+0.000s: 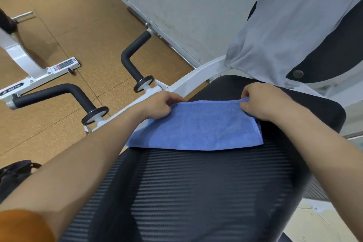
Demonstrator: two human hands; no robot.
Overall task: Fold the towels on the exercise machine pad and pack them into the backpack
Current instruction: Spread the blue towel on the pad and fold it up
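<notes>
A blue towel (196,129) lies folded flat across the black ribbed exercise machine pad (196,192). My left hand (159,104) pinches the towel's far left corner. At the far right corner, my right hand (261,102) pinches the edge, fingers curled over it. A grey towel (279,31) hangs draped over the black backrest (334,51) at the upper right. A dark bag, probably the backpack (13,175), shows partly at the left edge on the floor.
Two black padded handles (135,55) (59,92) on a white frame (196,78) stand left of the pad. Cork-coloured floor (68,15) spreads to the left, a grey wall (186,6) behind. Another white machine base (39,72) sits at far left.
</notes>
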